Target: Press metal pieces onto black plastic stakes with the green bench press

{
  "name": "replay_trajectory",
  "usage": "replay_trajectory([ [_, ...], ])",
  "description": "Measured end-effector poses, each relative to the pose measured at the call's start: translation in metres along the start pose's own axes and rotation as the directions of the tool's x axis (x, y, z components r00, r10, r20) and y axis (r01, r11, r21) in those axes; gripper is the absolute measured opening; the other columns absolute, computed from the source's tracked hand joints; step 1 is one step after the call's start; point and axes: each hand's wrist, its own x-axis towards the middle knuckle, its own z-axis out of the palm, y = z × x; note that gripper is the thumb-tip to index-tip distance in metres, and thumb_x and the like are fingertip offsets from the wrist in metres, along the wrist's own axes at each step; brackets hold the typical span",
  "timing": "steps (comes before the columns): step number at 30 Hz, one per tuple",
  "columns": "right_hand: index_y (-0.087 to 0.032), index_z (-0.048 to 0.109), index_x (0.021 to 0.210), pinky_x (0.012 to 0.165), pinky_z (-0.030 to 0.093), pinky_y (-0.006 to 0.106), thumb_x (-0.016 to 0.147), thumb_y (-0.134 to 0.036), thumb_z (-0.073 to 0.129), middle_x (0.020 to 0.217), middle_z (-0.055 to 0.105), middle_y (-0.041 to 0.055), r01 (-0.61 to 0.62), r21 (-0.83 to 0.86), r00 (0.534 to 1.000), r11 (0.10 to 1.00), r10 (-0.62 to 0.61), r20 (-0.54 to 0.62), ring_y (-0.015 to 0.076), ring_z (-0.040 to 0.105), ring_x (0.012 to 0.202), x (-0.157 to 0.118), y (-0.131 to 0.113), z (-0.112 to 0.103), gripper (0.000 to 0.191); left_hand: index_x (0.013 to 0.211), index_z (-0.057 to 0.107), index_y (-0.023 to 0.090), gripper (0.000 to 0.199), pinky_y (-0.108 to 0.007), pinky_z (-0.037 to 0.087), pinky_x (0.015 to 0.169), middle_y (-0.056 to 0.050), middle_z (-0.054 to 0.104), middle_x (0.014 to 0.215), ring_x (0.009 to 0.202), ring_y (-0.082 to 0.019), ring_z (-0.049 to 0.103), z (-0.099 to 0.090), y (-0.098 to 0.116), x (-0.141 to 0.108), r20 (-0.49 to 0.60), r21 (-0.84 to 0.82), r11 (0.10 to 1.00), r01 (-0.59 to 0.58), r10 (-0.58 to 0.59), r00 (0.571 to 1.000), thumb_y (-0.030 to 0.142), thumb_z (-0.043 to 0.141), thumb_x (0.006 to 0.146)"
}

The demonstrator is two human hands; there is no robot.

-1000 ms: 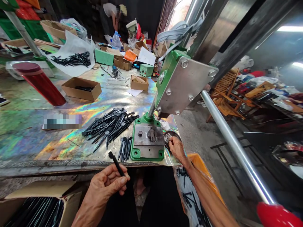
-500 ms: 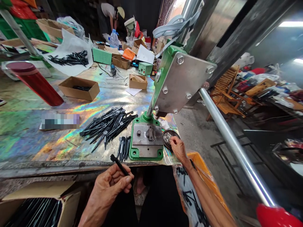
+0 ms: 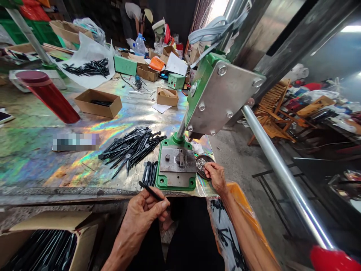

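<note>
My left hand (image 3: 148, 210) grips a slim black plastic part (image 3: 151, 191) between thumb and fingers, below the table edge. My right hand (image 3: 214, 174) is over a round dark dish (image 3: 200, 174) of tiny metal pieces (image 3: 200, 163), fingertips pinched at its right side; whatever they hold is too small to see. Between the hands stands a green hand press (image 3: 176, 182) with a metal fixture plate (image 3: 172, 165) on its base. A loose pile of black parts (image 3: 132, 146) lies left of the press, and a small neat row (image 3: 149, 174) beside the base.
The press's long lever (image 3: 284, 173) slants down right to a red knob (image 3: 334, 259). A carton of black parts (image 3: 81, 241) is at lower left, an orange-lined bag (image 3: 239, 199) at lower right. On the table are a red flask (image 3: 53, 99) and open box (image 3: 113, 107). Another person (image 3: 134, 15) bends far back.
My left hand has moved right and slightly up with the black part, which now lies flatter. My right hand stays at the dish, its fingers drawn together. The view has shifted slightly.
</note>
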Motion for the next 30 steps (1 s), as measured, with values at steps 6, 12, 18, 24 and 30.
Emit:
replay_trajectory([
  [6,-0.016,0.062,0.063,0.044,0.034,0.022,0.057,-0.036,0.073,0.058,0.058,0.0033,-0.106,0.251,0.994,0.962,0.106,0.013,0.0131,0.048,0.051,-0.01,-0.023,0.006,0.024,0.075,0.057,0.016,0.029,-0.021,0.046,0.046,-0.002,0.066,0.067,0.049,-0.01,0.056,0.008,-0.001,0.006,0.022,-0.09,0.996,-0.009,0.011,1.0,0.033,0.076,0.062],
  [12,-0.014,0.07,0.075,0.039,0.026,0.019,0.058,-0.03,0.078,0.062,0.06,0.0044,-0.186,0.357,0.976,0.915,0.132,0.171,0.0091,0.039,0.046,-0.06,-0.072,0.035,0.025,0.08,0.058,0.014,0.035,-0.019,0.045,0.045,-0.001,0.065,0.063,0.048,-0.009,0.055,0.015,0.0,0.016,-0.016,-0.291,0.957,-0.012,0.007,1.0,0.029,0.08,0.057],
  [18,-0.016,0.073,0.081,0.044,0.027,0.022,0.071,-0.025,0.069,0.063,0.057,0.0024,-0.202,0.415,0.922,0.887,0.03,0.385,0.0097,0.039,0.048,-0.109,-0.102,0.07,0.013,0.075,0.058,0.013,0.034,-0.018,0.047,0.045,0.001,0.063,0.061,0.048,-0.008,0.055,0.014,-0.004,0.022,-0.021,-0.469,0.883,-0.001,-0.01,1.0,0.026,0.082,0.054],
  [24,-0.018,0.072,0.087,0.046,0.03,0.022,0.073,-0.022,0.066,0.066,0.058,0.0008,-0.184,0.406,0.91,0.895,0.0,0.414,0.0107,0.043,0.052,-0.116,-0.098,0.083,0.016,0.074,0.057,0.013,0.034,-0.017,0.046,0.046,0.002,0.059,0.053,0.047,-0.008,0.054,0.012,-0.005,0.021,0.003,-0.51,0.86,0.005,-0.004,1.0,0.027,0.081,0.056],
  [30,-0.019,0.068,0.091,0.045,0.029,0.02,0.073,-0.02,0.065,0.068,0.057,-0.0003,-0.208,0.427,0.902,0.88,0.004,0.431,0.0095,0.042,0.05,-0.118,-0.096,0.083,0.018,0.075,0.056,0.013,0.032,-0.017,0.046,0.046,0.002,0.059,0.054,0.047,-0.007,0.054,0.011,-0.007,0.021,0.02,-0.517,0.856,0.007,0.004,1.0,0.027,0.08,0.059],
])
